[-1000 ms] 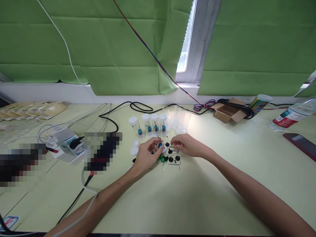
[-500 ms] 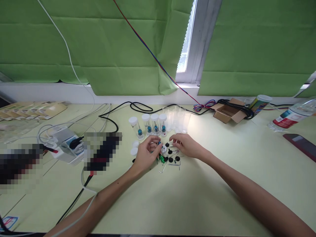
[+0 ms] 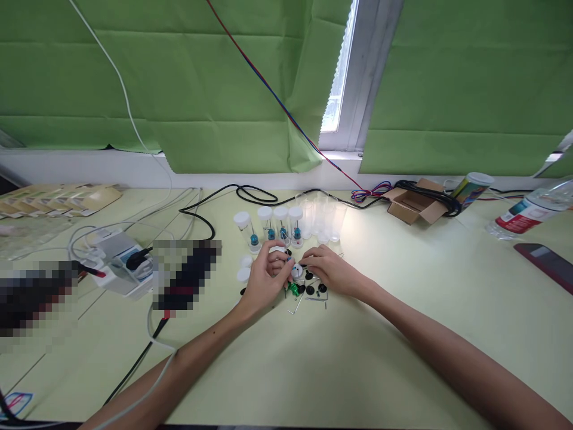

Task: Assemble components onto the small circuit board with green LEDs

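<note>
My left hand (image 3: 265, 276) is closed, pinching a small blue part (image 3: 289, 259) with a thin metal rod. My right hand (image 3: 332, 270) reaches over the loose parts with its fingers drawn together; what lies under its fingertips is hidden. Between the hands are a white round piece (image 3: 297, 270), a green part (image 3: 293, 289) and several black discs with stems (image 3: 310, 290). Bent metal rods (image 3: 316, 298) lie in front of them. Behind my left hand stand capped clear tubes (image 3: 296, 227) with blue parts inside.
Uncapped clear tubes (image 3: 329, 221) stand behind my right hand. White caps (image 3: 243, 274) lie left of my left hand. A power strip (image 3: 119, 263) and cables are further left. To the right are a cardboard box (image 3: 416, 203), a water bottle (image 3: 528, 212) and a phone (image 3: 546, 263).
My right hand has moved left and its fingertips have come down onto the small parts, covering a black disc. My left hand keeps its pinch on the blue part and hardly moves.
</note>
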`<state>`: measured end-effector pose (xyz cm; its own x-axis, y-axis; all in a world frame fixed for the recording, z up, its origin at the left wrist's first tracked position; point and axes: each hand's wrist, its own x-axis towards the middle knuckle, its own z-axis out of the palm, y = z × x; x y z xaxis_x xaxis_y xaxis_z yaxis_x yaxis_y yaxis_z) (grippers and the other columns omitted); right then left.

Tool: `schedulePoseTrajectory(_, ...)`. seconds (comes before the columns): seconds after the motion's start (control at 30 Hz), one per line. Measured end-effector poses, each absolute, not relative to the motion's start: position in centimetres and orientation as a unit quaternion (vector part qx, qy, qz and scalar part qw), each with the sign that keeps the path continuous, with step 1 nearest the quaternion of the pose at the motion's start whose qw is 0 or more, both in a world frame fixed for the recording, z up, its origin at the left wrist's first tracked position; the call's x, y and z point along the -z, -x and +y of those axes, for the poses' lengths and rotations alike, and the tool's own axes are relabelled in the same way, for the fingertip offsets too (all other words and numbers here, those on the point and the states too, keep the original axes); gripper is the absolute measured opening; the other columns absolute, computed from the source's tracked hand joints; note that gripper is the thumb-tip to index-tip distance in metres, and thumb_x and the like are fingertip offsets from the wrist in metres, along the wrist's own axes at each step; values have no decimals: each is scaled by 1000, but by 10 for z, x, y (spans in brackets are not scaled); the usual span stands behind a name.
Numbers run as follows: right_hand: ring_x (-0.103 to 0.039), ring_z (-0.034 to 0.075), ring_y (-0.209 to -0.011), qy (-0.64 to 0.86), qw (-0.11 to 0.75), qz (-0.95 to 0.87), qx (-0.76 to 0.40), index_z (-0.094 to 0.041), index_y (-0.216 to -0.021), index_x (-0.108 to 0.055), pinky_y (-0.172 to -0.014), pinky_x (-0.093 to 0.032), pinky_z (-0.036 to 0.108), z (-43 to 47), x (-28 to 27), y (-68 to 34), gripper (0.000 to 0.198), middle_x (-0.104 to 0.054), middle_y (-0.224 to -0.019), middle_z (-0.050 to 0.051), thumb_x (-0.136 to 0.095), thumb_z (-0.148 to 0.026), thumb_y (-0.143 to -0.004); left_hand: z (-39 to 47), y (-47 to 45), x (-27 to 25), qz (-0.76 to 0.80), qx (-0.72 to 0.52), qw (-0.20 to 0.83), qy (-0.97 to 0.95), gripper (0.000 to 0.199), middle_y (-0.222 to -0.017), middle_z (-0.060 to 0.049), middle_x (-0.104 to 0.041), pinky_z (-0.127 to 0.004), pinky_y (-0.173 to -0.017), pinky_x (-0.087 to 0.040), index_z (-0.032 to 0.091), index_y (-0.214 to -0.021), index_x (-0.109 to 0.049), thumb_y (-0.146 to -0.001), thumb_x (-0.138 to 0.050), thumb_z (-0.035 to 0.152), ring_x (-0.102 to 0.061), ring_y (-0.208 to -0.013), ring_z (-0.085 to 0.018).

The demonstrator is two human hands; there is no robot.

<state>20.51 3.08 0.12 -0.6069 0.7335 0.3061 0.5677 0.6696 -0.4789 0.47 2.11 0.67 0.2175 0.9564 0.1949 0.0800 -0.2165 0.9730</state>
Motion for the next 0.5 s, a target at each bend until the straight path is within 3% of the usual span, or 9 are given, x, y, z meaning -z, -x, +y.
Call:
schedulePoseTrajectory(0.13,-55,23,-96,367,244,-882,-170,-19,-117,-66,-87,-47,38,31,0,-204,33,-67,-109,10,-43,-10,-96,22,-3,-5,409,-454,455,-648,29,-77,1,-61,-23,-48,-48,22,-107,-54,-84,-63,38,-59,-51,-11)
schedulePoseTrajectory(0.27,-55,23,-99,370,247,-878,-179,-18,-115,-67,-87,-48,37,30,-1,-203,33,-68,-109,10,-42,-9,-96,22,-1,-4,426,-434,437,-663,24,-63,0,-61,-25,-50,-49,18,-98,-66,-85,-63,38,-59,-51,-13)
schedulePoseTrajectory(0.5,-58,23,-99,371,270,-869,-184,-18,-109,-69,-86,-48,37,32,4,-203,31,-69,-108,10,-44,-8,-95,22,-1,-4,432,-437,425,-664,23,-58,1,-62,-26,-51,-50,18,-91,-68,-84,-64,39,-60,-51,-15)
